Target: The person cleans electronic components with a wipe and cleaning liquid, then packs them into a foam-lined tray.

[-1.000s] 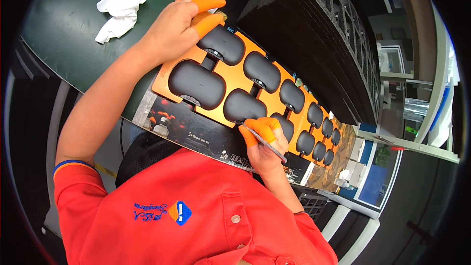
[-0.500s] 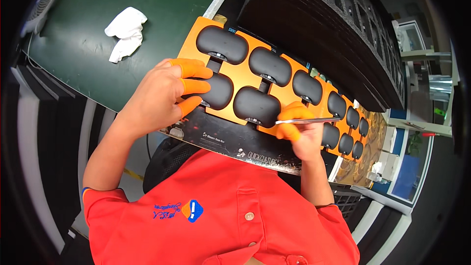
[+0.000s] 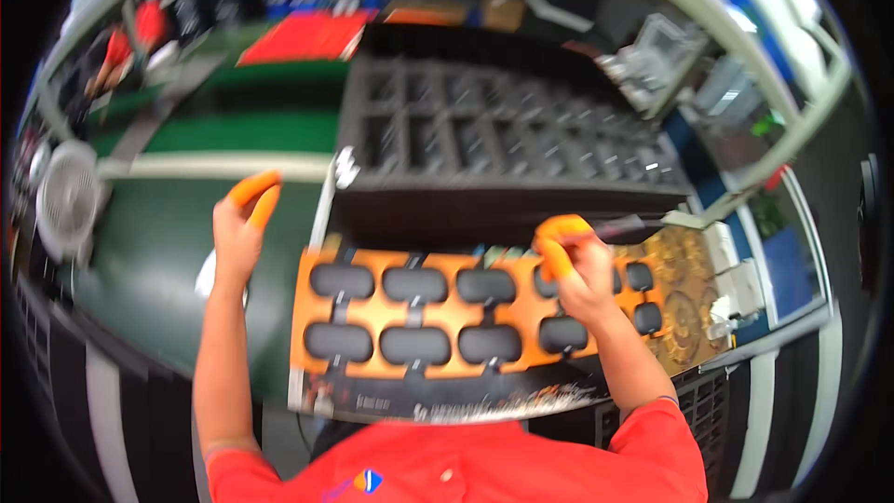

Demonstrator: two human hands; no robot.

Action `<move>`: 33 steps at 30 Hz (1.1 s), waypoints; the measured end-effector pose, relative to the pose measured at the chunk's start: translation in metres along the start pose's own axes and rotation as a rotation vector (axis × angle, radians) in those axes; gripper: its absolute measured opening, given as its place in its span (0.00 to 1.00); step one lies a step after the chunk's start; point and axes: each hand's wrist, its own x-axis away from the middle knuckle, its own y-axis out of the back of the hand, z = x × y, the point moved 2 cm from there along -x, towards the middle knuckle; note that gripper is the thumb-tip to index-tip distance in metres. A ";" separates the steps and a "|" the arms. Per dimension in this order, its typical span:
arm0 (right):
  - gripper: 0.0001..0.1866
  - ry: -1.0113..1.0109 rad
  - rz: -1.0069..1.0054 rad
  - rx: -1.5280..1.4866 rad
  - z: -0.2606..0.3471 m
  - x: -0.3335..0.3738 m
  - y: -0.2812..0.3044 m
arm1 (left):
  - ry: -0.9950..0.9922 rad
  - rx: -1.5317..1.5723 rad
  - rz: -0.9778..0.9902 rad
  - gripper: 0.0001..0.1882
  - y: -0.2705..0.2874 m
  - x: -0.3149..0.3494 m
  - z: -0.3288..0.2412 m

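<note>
My left hand (image 3: 240, 231), with orange finger cots, is raised over the green tabletop, left of the orange tray (image 3: 300, 317). Its thumb and forefinger come together in a pinch, and I cannot see anything between them. My right hand (image 3: 579, 263), also in orange finger cots, hovers above the tray's right part. It is closed on slim tweezers (image 3: 626, 225), blurred and pointing right. Rounded black cases sit in two rows in the tray, among them a near-left case (image 3: 338, 343) and a far-left case (image 3: 342, 281). My right hand hides part of the far row.
Behind the tray stands a tall stack of dark foam trays (image 3: 410, 168) with many compartments. A white cloth (image 3: 205, 277) lies partly behind my left forearm. A fan (image 3: 69, 200) stands at the left, and a patterned brown surface (image 3: 687, 317) extends right. Another person (image 3: 140, 33) is at far left.
The view has tilted up and shows more of the room beyond. My left hand has left the cases and risen to the left. My right hand has lifted, keeping the tweezers.
</note>
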 end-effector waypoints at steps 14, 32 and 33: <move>0.17 0.269 -0.558 0.935 0.059 -0.232 0.121 | 0.029 -0.308 0.041 0.13 -0.037 -0.024 0.113; 0.40 -0.657 -1.590 1.281 -0.129 0.293 0.380 | 0.040 -0.289 0.058 0.15 0.002 -0.031 0.183; 0.39 -0.741 -1.538 1.281 -0.132 0.294 0.391 | 0.038 -0.305 0.057 0.15 0.002 -0.028 0.181</move>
